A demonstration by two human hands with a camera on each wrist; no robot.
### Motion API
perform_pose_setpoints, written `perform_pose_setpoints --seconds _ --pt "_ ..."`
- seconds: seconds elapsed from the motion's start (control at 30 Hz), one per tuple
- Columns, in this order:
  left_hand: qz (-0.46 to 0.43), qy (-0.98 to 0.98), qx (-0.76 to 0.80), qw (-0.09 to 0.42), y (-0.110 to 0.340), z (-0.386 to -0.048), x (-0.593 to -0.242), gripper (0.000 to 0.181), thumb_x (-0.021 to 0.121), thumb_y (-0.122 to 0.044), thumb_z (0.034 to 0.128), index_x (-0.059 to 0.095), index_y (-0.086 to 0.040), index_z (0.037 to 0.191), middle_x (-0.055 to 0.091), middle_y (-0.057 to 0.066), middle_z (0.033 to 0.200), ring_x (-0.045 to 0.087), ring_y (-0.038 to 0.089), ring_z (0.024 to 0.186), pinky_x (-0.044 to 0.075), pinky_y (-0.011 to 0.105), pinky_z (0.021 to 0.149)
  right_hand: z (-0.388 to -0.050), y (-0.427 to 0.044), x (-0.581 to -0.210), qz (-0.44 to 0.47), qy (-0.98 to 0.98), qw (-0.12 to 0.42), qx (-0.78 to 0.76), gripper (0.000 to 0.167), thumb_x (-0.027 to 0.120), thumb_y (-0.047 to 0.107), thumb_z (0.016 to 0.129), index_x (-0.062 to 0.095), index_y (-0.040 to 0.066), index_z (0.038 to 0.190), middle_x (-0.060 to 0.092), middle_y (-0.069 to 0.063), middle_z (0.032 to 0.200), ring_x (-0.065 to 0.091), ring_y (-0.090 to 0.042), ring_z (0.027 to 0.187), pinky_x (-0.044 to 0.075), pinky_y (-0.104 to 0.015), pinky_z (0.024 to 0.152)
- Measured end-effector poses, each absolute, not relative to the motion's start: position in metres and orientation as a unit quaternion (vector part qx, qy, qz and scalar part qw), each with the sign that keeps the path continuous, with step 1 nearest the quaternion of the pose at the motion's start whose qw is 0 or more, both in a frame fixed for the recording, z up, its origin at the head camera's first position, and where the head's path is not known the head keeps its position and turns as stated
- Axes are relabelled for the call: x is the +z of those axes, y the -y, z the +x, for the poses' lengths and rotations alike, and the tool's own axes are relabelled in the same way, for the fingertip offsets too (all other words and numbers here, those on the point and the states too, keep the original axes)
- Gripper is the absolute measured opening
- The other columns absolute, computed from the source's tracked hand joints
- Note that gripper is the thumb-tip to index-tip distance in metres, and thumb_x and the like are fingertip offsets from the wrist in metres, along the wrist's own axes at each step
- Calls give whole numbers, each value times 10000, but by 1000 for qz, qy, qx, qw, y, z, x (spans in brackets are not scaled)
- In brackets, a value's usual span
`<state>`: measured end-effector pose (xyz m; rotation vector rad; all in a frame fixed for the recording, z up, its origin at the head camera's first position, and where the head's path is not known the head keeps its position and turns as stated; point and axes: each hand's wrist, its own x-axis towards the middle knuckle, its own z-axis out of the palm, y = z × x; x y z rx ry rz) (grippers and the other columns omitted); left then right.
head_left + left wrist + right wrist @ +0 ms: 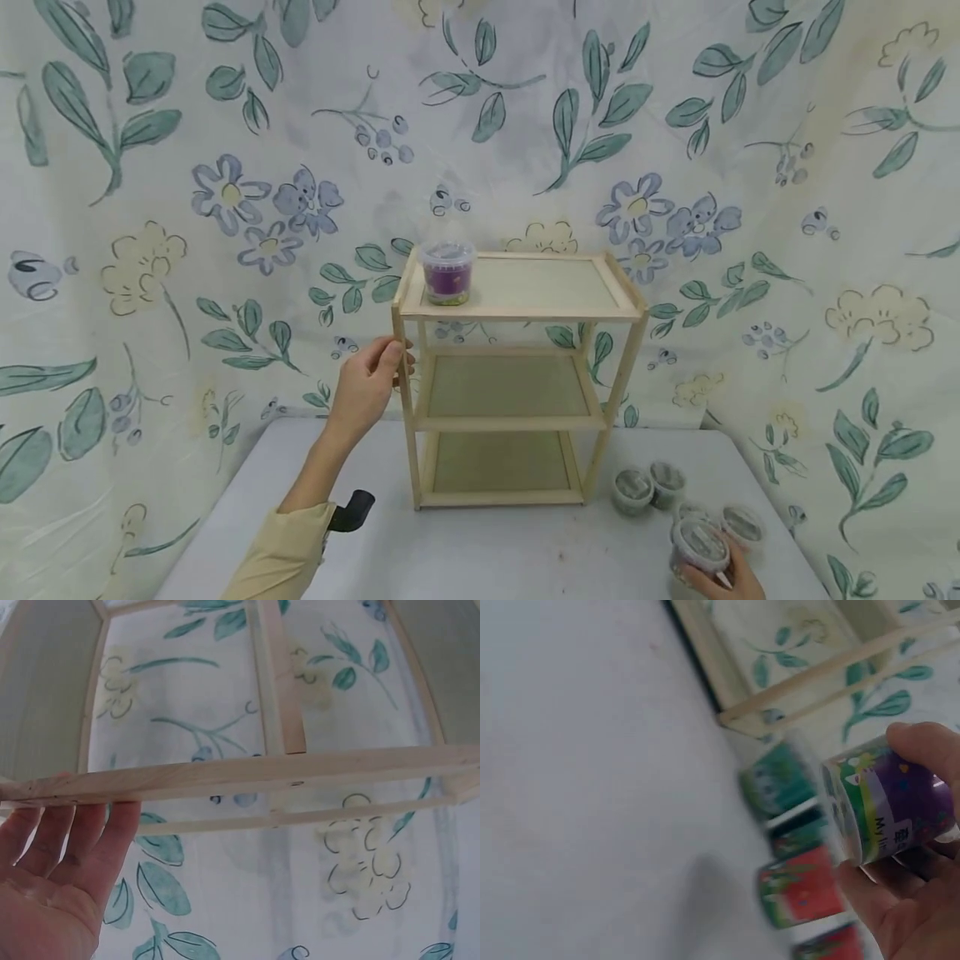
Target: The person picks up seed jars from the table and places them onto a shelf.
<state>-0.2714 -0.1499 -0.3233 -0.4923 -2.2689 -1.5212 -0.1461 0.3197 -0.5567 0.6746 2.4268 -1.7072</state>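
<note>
My left hand (365,390) grips the left front post (409,433) of a three-tier wooden shelf (517,423), just below the top tier. In the left wrist view, its fingers (112,832) go behind the wooden bar (217,775). My right hand (741,575) holds a lidded plastic tub (701,543) at the front right of the table. The right wrist view shows that tub's purple, green and yellow printed label (896,799) between thumb and fingers. A similar tub with purple contents (448,279) stands on the left of the top tier.
Several more lidded tubs stand right of the shelf, among them a round one (632,492) and one near the right edge (742,525). The right wrist view shows green (780,780) and red (802,889) ones. Behind the white table (480,554) hangs a floral sheet (495,167).
</note>
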Motion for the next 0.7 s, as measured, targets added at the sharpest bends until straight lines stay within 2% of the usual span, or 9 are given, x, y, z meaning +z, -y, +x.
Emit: perform_pose_setpoints --seconds 0.07,0.27,0.3,0.5,0.53,0.57,0.63,0.7 --pt "-176 805 -536 182 150 -272 -323 332 437 -168 1069 598 107 1167 651 303 1001 669 420 930 591 435 791 -148 -325 -539 209 -811 42 -545 1039 745 438 860 138 -103 1505 239 -386 1492 293 -545 1370 372 -576 1077" --pt "-170 811 -531 175 152 -280 -331 352 426 -201 1074 588 87 1195 660 288 1029 677 405 955 584 473 809 -151 -334 -494 176 -851 17 -495 938 644 462 942 136 -69 1526 289 -350 1508 323 -496 1388 439 -465 1055" --pt "-169 813 -530 175 153 -284 -335 360 424 -217 1075 588 77 1203 664 278 1034 681 396 959 585 463 809 -153 -336 -488 168 -855 12 -490 927 633 466 949 139 -60 1530 291 -342 1515 319 -491 1393 462 -414 1042" --pt "-170 808 -540 163 160 -295 -347 410 432 -319 1070 602 22 1221 672 229 1052 684 337 970 592 396 810 -166 -343 -454 105 -879 -25 -464 914 591 442 981 91 -88 1532 251 -377 1519 275 -540 1388 334 -570 1106" --pt "-170 807 -543 161 161 -295 -347 419 435 -335 1067 604 17 1220 670 225 1054 681 334 971 591 404 813 -168 -344 -449 97 -885 -33 -455 914 589 440 982 86 -88 1533 262 -383 1510 287 -548 1377 344 -550 1108" --pt "-171 807 -543 158 161 -296 -347 426 435 -346 1065 604 15 1217 667 230 1054 679 332 971 591 408 816 -170 -344 -444 89 -890 -43 -446 902 589 439 983 104 -86 1533 289 -381 1498 313 -544 1365 404 -443 1097" --pt "-168 809 -540 158 161 -296 -347 439 433 -361 1064 604 13 1217 667 225 1052 679 332 971 591 413 815 -173 -344 -434 71 -895 -62 -436 866 588 419 988 129 -66 1539 332 -373 1479 352 -538 1344 460 -214 994" --pt "-168 808 -543 158 163 -300 -350 455 432 -388 1060 604 2 1221 668 217 1055 679 326 974 590 407 818 -176 -343 -426 53 -896 -75 -434 831 587 401 992 148 -34 1549 360 -356 1471 372 -526 1338 408 -49 829"
